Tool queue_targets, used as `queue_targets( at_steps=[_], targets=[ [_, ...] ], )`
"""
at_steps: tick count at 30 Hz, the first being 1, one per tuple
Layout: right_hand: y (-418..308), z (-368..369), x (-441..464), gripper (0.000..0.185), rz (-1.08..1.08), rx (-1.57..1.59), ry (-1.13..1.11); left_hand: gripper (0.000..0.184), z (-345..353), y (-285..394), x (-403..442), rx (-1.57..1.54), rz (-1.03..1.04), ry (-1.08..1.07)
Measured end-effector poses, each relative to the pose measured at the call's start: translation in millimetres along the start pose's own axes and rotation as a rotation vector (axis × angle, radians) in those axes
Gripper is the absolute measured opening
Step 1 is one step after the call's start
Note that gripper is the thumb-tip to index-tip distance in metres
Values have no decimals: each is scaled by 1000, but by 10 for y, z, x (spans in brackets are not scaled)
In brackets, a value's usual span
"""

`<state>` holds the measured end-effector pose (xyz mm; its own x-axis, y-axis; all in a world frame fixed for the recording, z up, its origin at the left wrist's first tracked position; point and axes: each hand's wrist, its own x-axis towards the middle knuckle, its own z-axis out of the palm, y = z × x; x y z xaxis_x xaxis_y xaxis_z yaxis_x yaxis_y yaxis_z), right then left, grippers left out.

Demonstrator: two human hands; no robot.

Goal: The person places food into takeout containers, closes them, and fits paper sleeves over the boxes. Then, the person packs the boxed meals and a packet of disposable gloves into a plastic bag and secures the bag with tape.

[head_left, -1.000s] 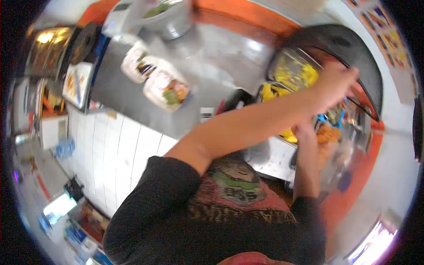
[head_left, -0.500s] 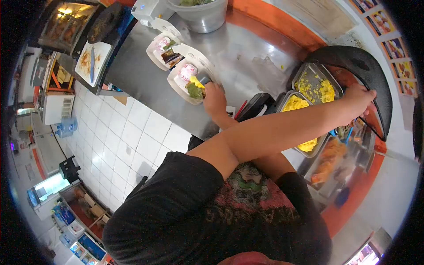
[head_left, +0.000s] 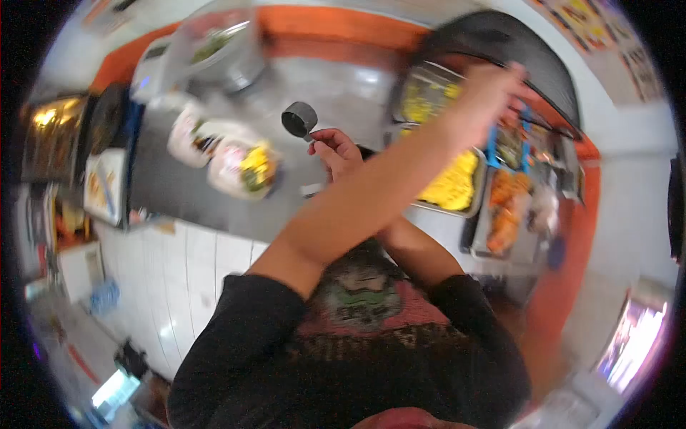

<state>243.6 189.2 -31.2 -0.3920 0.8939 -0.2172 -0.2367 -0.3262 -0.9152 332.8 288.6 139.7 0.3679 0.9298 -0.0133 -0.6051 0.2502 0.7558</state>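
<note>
My arms are crossed. My right hand (head_left: pixel 337 151) grips the handle of a dark measuring cup (head_left: pixel 299 119), held above the metal counter, to the right of the nearer takeaway box (head_left: pixel 223 179). Yellow food like scrambled egg (head_left: pixel 259 159) lies in that box beside green leaves and a white printed wrapper. A second open box (head_left: pixel 183 146) stands just left of it. My left hand (head_left: pixel 493 96) is stretched over the food pans, blurred, its fingers closed at the edge of the raised black lid (head_left: pixel 525 44). Under my left forearm sits a pan of yellow egg (head_left: pixel 454 182).
A pan of orange food (head_left: pixel 506 214) and a blue-rimmed container (head_left: pixel 509 146) stand at the right. At the back are a large bucket with greens (head_left: pixel 232 61) and a white device (head_left: pixel 151 71). A white cutting board (head_left: pixel 105 184) lies at the far left.
My right hand has lifted the measuring cup away from the nearer box, and more yellow egg shows there. My left hand stays by the lid. The view has turned.
</note>
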Motion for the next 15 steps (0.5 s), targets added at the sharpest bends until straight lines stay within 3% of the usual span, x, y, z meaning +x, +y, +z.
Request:
queue_targets(
  at_steps=[3, 5, 6, 7, 9, 13, 15],
  targets=[
    [-236, -924, -134, 30, -154, 16, 280, 31, -43, 24, -30, -12, -22, -47],
    [-437, -1727, -209, 20, -206, -227, 565, 29, -70, 24, 6, -40, -59, -71],
    [-441, -2171, -195, 19, -365, -422, 648, 29, -91, 20, 3, -41, -68, -92],
    [-476, -2547, -209, 12, -352, -667, 771, 29, -115, 29, 0, -38, -61, -110],
    [-482, -3241, -192, 14, -103, -1094, 921, 29, -126, 35, -2, -36, -64, -122],
    [-344, -3884, -2, 16, -76, -1310, 891, 28, -121, 46, 13, -63, -92, -85],
    [-253, -3916, 150, 16, -246, -1421, 947, 26, -120, 54, 9, -72, -96, -92]
  ],
)
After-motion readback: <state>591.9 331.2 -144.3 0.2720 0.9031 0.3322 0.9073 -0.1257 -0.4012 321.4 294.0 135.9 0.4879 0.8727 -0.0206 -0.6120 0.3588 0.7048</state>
